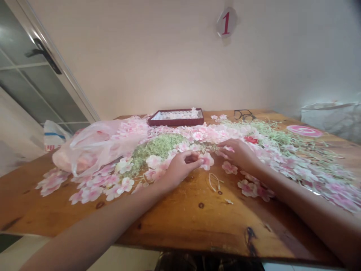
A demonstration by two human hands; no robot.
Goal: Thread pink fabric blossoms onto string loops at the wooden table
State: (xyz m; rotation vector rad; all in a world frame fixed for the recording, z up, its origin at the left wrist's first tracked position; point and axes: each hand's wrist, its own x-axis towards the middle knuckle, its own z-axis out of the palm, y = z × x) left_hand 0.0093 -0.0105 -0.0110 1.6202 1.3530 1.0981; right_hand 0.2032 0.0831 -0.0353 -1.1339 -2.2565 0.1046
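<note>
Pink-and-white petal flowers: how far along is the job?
Many pink-and-white petal flowers are already spread out, though none is clearly finished. The left hand pinches one pink-centred white flower; the right hand is among others. Much probably remains: a heap of small pale-green pieces and thin green stems lie loose.

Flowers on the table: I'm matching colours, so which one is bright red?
The red flower lying just beyond the right hand; its solid red stands out, while the other flowers are white or pink.
</note>
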